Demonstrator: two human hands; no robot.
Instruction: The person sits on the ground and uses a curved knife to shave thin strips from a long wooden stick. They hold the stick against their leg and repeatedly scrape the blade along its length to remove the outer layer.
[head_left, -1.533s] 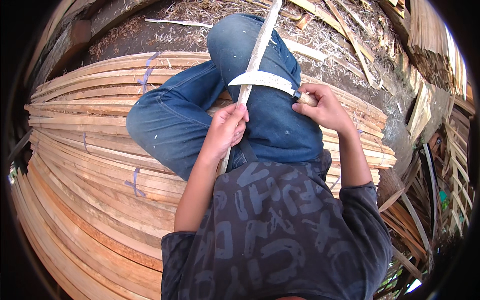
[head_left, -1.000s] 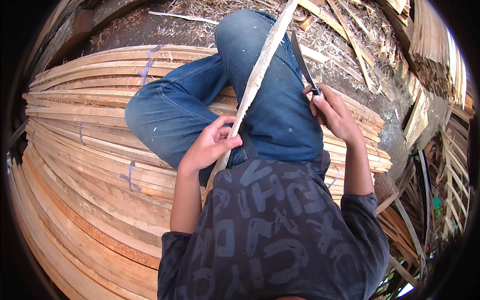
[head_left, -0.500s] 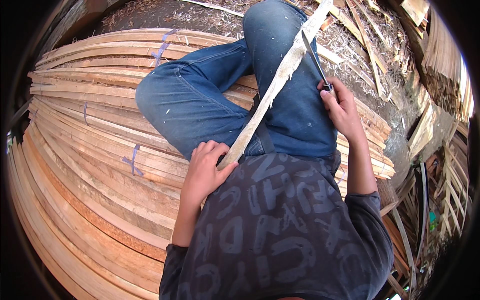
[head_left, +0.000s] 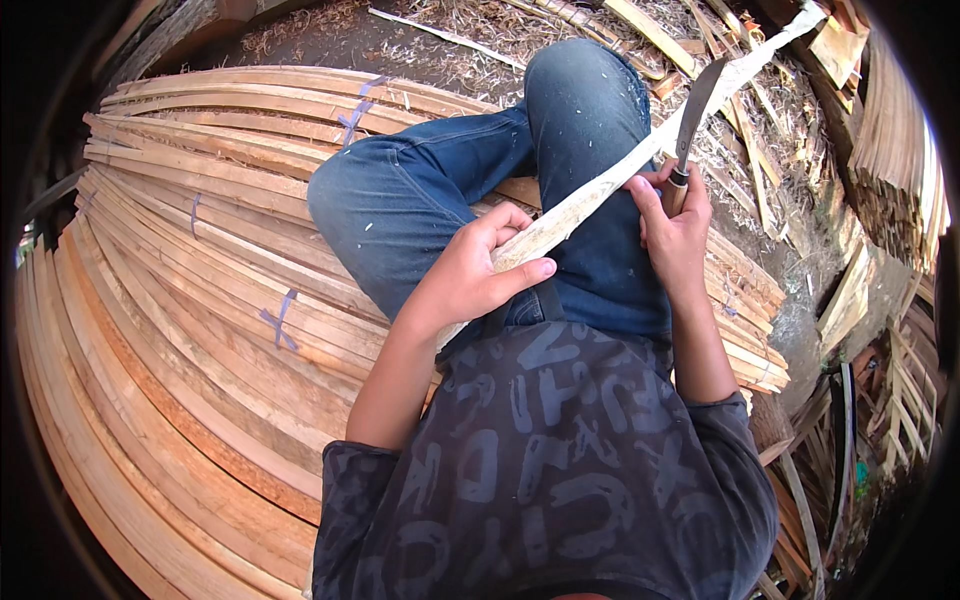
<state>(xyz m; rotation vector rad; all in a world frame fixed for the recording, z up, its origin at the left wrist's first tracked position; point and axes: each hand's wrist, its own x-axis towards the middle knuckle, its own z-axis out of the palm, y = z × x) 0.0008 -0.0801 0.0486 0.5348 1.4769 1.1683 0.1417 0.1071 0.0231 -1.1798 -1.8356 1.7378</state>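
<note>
A long, pale strip of rough wood (head_left: 607,188) slants across my lap, its far end up at the right. My left hand (head_left: 478,268) is closed round its near part, with the thumb along the lower edge. In my right hand (head_left: 677,222) is a knife (head_left: 699,112) with a wooden handle and a dark, curved blade. The blade points up and overlaps the strip's edge; whether it touches the wood I cannot tell. The fingertips of my right hand are close beside the strip. Under it are my bent legs in blue jeans (head_left: 590,110).
Stacked wooden slats (head_left: 200,370), several bundles tied with purple bands (head_left: 278,322), lie under and left of my legs. Shavings (head_left: 310,40) cover the ground ahead. More stacked wood (head_left: 890,160) stands at the far right, with loose offcuts (head_left: 735,120) nearer.
The strip has swung to the right and been raised off my knee. My left hand has moved forward and right with it. The knife blade has turned from up-left to up-right, nearer the strip.
</note>
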